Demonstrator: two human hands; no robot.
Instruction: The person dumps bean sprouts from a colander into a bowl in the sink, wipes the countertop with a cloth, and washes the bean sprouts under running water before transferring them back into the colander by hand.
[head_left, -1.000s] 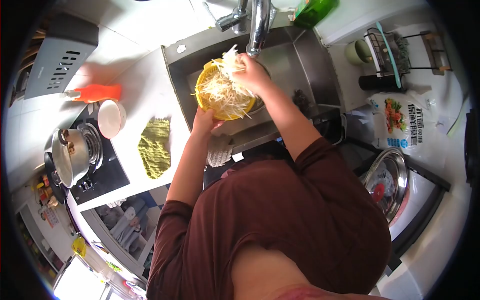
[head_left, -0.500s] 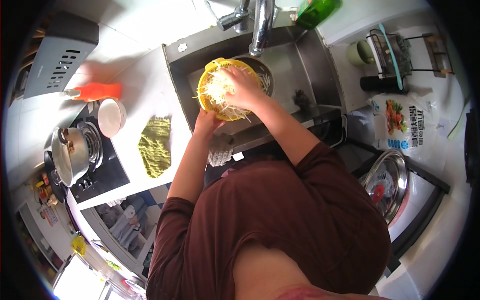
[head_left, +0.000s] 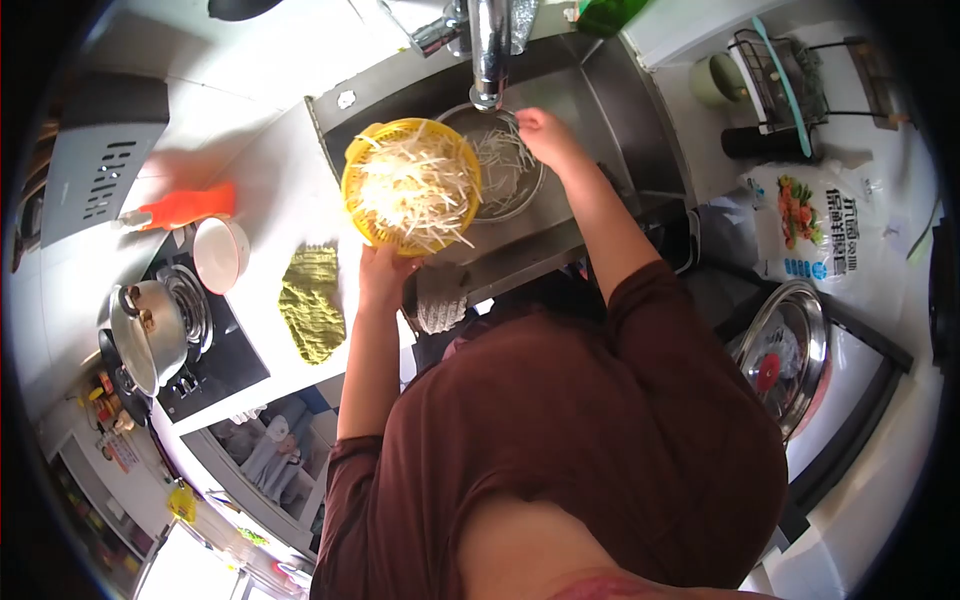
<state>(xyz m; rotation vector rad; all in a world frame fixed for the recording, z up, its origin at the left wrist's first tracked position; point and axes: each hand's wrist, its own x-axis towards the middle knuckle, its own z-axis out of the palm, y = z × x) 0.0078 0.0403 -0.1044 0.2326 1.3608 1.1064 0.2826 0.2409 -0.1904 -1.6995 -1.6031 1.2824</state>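
My left hand (head_left: pixel 387 272) grips the near rim of a yellow colander (head_left: pixel 352 205), thumb on the rim. The colander is heaped with pale, thin shreds (head_left: pixel 415 185) that look like shredded potato, some overhanging its edge. It is held above the left part of the steel sink (head_left: pixel 590 215). Beside it in the sink stands a round metal bowl (head_left: pixel 520 205) with water and more loose shreds. My right hand (head_left: pixel 545 138) is at the bowl's far right rim, fingers curled together; what they hold, if anything, is too small to make out.
A chrome faucet (head_left: pixel 490 60) hangs over the bowl. On the left counter are a green cloth (head_left: pixel 312 300), a white bowl (head_left: pixel 220 255) and an orange bottle (head_left: pixel 195 205). A pot (head_left: pixel 150 335) stands by the stove. A plastic bag (head_left: pixel 815 220) lies right.
My left hand has moved the colander left, uncovering the metal bowl. My right hand has left the shreds in the colander and moved right to the bowl's rim. The camera view has shifted slightly.
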